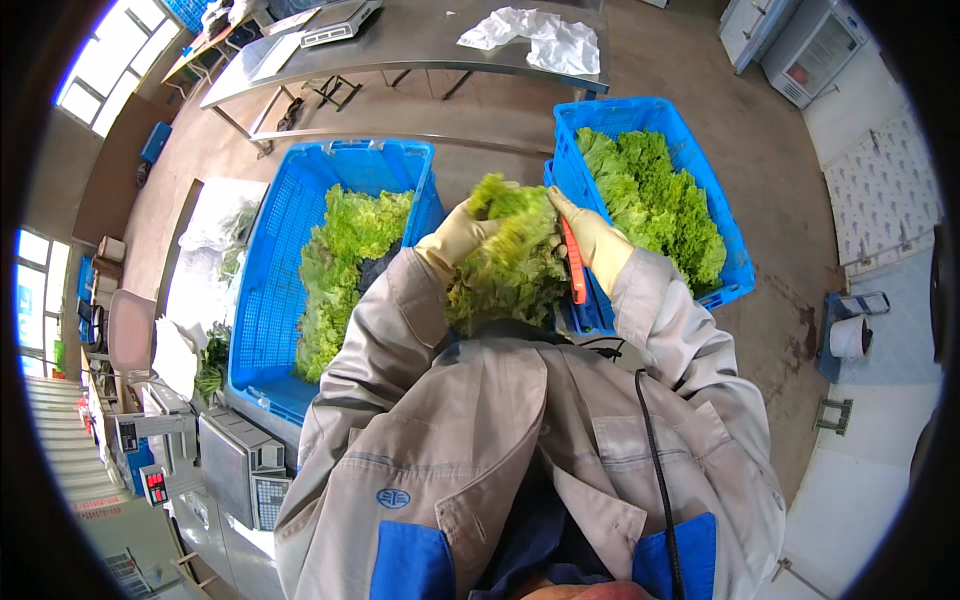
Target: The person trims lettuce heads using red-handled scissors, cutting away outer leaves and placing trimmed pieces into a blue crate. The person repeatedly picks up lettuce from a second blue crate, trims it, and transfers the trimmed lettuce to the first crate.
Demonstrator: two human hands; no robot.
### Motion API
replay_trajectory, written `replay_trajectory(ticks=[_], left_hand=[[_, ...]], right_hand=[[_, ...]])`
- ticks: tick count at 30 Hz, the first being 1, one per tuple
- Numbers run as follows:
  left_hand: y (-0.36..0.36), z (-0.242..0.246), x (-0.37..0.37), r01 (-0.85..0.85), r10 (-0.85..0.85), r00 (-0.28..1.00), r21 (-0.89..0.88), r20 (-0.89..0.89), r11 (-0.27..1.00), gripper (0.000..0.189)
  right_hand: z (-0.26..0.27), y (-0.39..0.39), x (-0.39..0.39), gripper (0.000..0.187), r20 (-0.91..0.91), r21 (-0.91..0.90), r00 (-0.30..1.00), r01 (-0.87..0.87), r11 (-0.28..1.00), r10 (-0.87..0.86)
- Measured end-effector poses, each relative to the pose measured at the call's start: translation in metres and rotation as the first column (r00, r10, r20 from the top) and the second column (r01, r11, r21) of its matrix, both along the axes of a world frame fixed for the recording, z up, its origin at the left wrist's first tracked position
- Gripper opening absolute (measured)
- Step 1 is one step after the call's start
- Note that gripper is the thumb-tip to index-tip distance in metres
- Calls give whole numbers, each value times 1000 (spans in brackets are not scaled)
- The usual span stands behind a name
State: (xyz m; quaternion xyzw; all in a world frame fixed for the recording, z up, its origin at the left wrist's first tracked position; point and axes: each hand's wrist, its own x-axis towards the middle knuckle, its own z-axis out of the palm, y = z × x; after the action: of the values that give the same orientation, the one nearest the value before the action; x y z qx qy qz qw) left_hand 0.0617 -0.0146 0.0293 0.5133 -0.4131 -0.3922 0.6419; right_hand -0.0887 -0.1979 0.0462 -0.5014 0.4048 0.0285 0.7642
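My left hand (456,238), in a pale rubber glove, grips a head of leaf lettuce (517,217) from the left; its leaves are partly blurred. At the lettuce's right side is my right hand (596,238), gloved too, with an orange-handled tool (574,262) held along the palm; its kind cannot be told. More lettuce (499,289) lies just below both hands, close to my body. A blue plastic crate (255,300) on the left holds lettuce (334,262) along its right side. Another blue crate (731,247) on the right is largely filled with green lettuce (660,202).
Ahead stands a steel table (420,45) bearing crumpled white plastic (547,37) and a scale (341,22). At lower left are more scales (232,457) and a chair (131,330). A white bucket (850,337) stands by the right wall.
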Motion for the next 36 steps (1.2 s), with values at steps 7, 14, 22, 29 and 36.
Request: replay_trajectory(ticks=[7,14,22,29,36], left_hand=[[-42,-17,-7,119,-136,975,-103,-178,987,46],[-54,-28,-15,-172,174,983,24,-67,985,50],[-42,1,-13,-659,553,464,-147,692,738,76],[-53,16,-1,-451,453,891,-48,44,891,25],[-76,1,40,-513,661,696,451,-279,731,39]], right_hand=[[-17,-38,-19,45,357,-101,930,-51,994,84],[-27,-59,-4,50,442,-84,897,43,996,-2],[-24,-87,-2,46,314,-257,930,-110,960,191],[-15,-88,-4,46,178,-500,870,-322,804,459],[-8,-97,-26,42,338,-206,779,-486,849,528]])
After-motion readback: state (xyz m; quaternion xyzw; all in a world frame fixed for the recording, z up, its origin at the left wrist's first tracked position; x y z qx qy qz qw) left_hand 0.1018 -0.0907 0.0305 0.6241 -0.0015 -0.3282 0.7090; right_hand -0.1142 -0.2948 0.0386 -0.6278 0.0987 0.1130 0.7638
